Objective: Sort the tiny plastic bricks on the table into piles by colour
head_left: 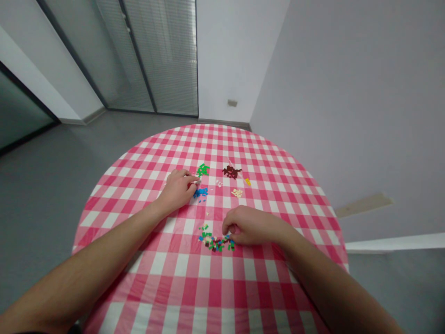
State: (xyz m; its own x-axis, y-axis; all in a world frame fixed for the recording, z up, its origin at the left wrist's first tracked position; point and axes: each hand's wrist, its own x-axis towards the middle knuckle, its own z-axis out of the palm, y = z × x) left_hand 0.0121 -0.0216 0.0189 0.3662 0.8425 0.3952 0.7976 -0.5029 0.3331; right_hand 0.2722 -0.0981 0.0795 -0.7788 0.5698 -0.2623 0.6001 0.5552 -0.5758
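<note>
Two hands (177,190) (252,226), one gingham tablecloth (181,264), five clusters of tiny bricks (216,242).

A round table (208,287) under a pink-and-white gingham cloth is standing on a grey floor (59,185), while slatted blinds (167,55) are hanging behind glass at the far side and a pale wall (347,93) is rising along the right.

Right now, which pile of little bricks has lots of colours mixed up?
The mixed pile by the right hand: green, blue and brown bricks together. The green pile, blue pile and brown pile are each mostly one colour.
</note>
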